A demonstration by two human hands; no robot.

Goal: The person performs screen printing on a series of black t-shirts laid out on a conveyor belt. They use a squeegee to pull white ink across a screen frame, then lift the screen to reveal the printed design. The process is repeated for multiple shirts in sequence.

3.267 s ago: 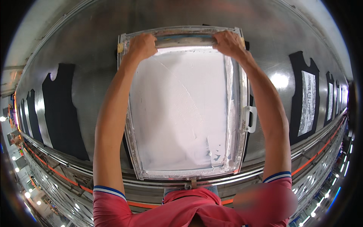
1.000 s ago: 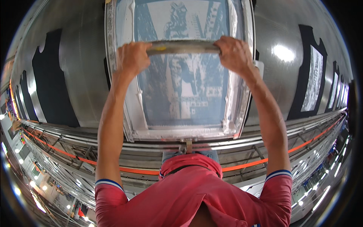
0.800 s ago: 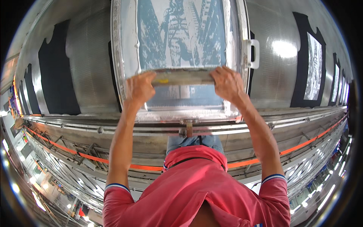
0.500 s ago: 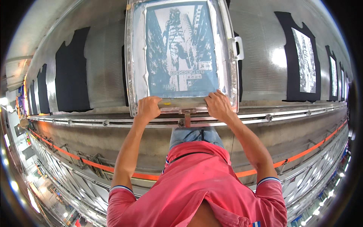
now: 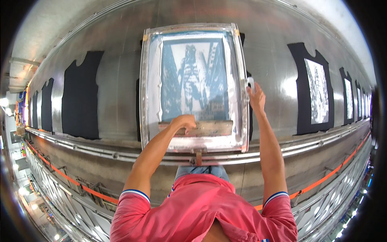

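In front of me a screen-printing frame (image 5: pixel 144 92) lies over the long grey table, its blue-and-white stencil (image 5: pixel 169 84) showing a standing figure among tall shapes. My left hand (image 5: pixel 184 122) is closed around a wide squeegee (image 5: pixel 215 128), which lies crosswise near the frame's close end. White ink (image 5: pixel 189 142) spreads on the mesh on the near side of the squeegee. At the frame's right side, my right hand (image 5: pixel 257 99) has its fingers closed on a white handle (image 5: pixel 250 84). Dark cloth edges stick out from under the frame on both sides.
Black sleeveless shirt pieces (image 5: pixel 82 97) lie on the table (image 5: pixel 119 80) to the left. On the right, several more bear a white print (image 5: pixel 318 90). A metal rail (image 5: pixel 278 154) runs along the near edge, with an orange strip (image 5: pixel 318 183) and metal racks (image 5: pixel 322 205) behind me.
My right hand has left the squeegee and moved to the frame's handle. My left hand has shifted toward the squeegee's middle and still holds it. The whole view has tilted.
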